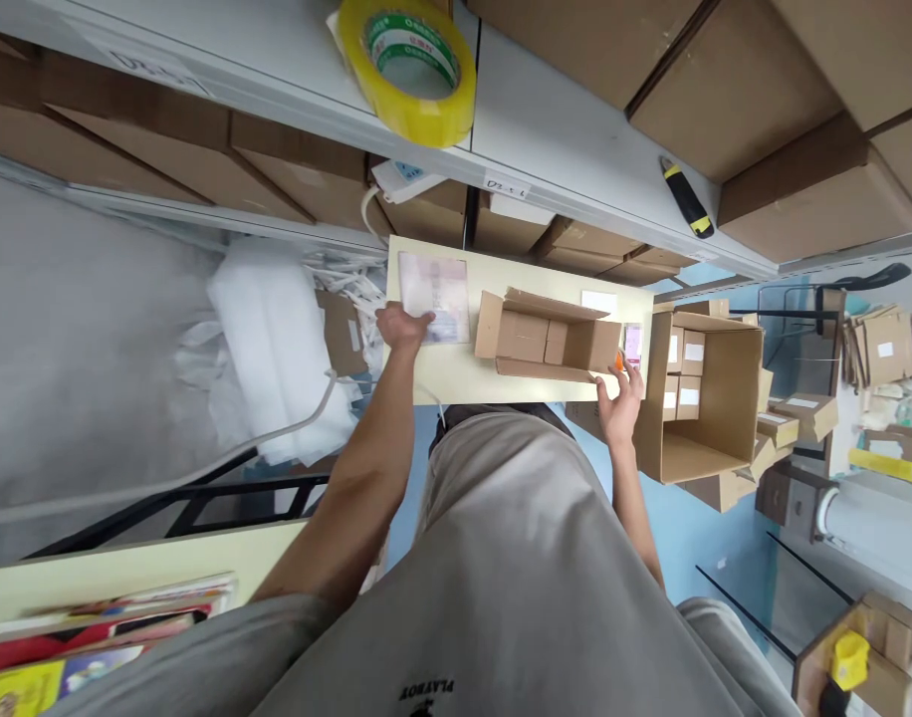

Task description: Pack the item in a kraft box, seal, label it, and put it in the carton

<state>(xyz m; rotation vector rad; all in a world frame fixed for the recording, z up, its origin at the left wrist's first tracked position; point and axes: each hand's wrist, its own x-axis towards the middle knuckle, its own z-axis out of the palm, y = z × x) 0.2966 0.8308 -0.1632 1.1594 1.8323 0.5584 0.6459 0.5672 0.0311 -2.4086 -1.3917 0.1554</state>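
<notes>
An open cardboard box lies on the pale yellow table with its flaps spread and its inside facing up. My right hand is at its near right corner, thumb and fingers apart, fingertips by the right flap and a small orange thing too small to name. At the table's left end lies a clear, shiny flat packet with pale printing. My left hand rests over its near left edge, thumb stretched onto it and fingers spread toward the table's edge; the fingertips are partly hidden.
A large carton holding small labelled boxes stands right of the table. On the shelf above sit a yellow tape roll and a utility knife. White foam wrap is at left. A pink-purple card lies by the box.
</notes>
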